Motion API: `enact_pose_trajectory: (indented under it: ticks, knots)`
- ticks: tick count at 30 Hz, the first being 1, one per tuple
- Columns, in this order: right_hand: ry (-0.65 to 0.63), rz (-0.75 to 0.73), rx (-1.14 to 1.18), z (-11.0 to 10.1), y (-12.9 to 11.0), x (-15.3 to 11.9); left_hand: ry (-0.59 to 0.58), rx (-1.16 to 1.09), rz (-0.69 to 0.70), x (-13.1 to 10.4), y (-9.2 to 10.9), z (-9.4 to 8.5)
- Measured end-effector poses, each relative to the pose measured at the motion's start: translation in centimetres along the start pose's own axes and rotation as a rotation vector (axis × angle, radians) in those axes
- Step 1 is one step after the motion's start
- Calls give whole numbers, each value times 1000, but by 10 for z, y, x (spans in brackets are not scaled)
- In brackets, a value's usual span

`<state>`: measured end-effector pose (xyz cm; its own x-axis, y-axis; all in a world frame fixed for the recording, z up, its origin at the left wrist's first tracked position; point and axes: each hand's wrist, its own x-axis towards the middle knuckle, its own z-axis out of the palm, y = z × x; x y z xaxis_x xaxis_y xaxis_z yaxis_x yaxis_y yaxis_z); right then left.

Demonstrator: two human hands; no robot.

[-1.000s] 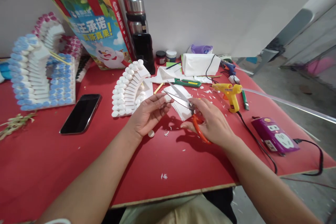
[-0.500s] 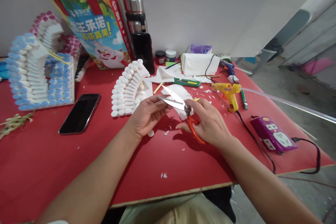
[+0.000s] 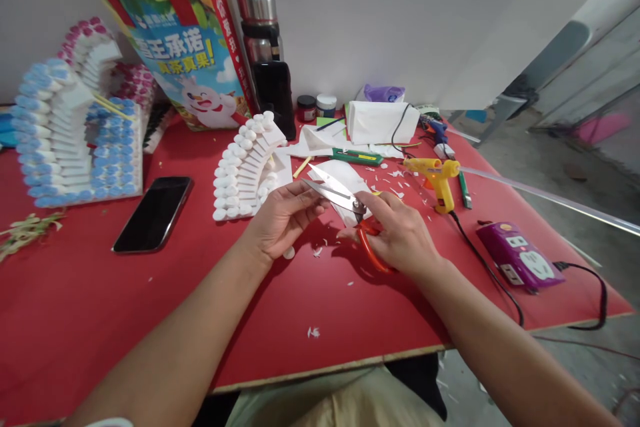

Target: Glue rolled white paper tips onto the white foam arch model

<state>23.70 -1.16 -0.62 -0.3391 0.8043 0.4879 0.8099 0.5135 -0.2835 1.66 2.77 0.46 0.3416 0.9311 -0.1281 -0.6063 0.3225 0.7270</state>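
Note:
My right hand (image 3: 400, 227) is closed on the red handles of a pair of scissors (image 3: 367, 247), whose blades stand apart and point up to the left. My left hand (image 3: 287, 217) is closed in a pinch beside the blade tips; what its fingers hold, if anything, is hidden. Just below the left hand a small white disc (image 3: 289, 253) shows on the red table. Behind the hands lies a white sheet of paper (image 3: 345, 177). A white fan-shaped model (image 3: 247, 170) edged with rounded white pieces stands behind the left hand.
To the right are a yellow glue gun (image 3: 435, 180) and a purple power socket (image 3: 520, 257) with cords. A black phone (image 3: 153, 215) lies left, near a blue-and-white model (image 3: 80, 140). A green cutter (image 3: 356, 157) lies behind the paper. A printed bag (image 3: 185, 47) and flask (image 3: 260, 27) stand at the back.
Almost nothing differs. The view has shifted slightly; both hands and the parted scissor blades keep nearly the same place.

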Motion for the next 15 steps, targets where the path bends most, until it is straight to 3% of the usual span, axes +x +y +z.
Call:
enact_pose_trajectory:
  ticks: [15]
  knots:
    - [-47, -13, 42, 1, 4, -4, 23, 14, -33, 1, 2, -1]
